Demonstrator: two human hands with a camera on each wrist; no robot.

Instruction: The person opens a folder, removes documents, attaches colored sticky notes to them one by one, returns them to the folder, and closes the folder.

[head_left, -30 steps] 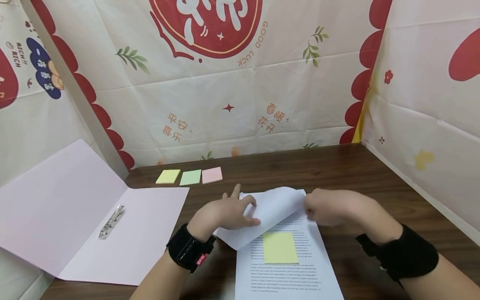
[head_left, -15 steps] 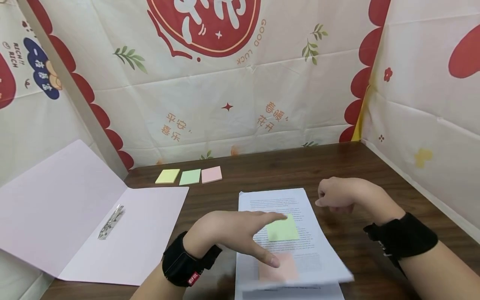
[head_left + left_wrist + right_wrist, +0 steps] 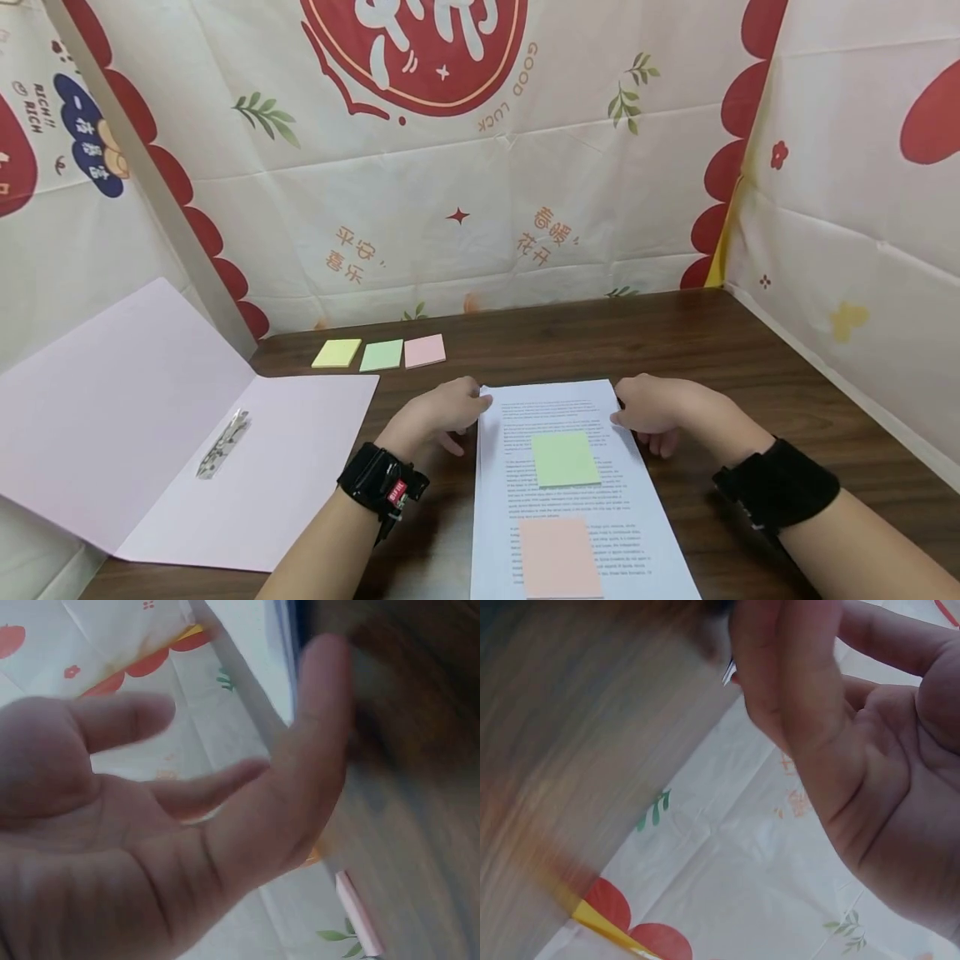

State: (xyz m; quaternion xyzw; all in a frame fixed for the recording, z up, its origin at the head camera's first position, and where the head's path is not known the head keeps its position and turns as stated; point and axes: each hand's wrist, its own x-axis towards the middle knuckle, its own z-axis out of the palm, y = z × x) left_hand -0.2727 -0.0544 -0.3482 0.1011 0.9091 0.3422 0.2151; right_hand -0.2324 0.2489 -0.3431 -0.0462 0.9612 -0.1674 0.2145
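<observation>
Both hands (image 3: pixel 450 410) now flank the flattened paper stack (image 3: pixel 577 500), page turned.

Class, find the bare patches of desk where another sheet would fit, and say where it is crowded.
Bare wood lies right of the printed sheets, up to the right wall, and behind them beside the sticky pads. Crowded: the left, under the open folder, and both hands flanking the sheets.

white printed sheet (image 3: pixel 570 492) | green note (image 3: pixel 565 458) | pink note (image 3: pixel 558 557) | dark wood table (image 3: pixel 750 350)
</observation>
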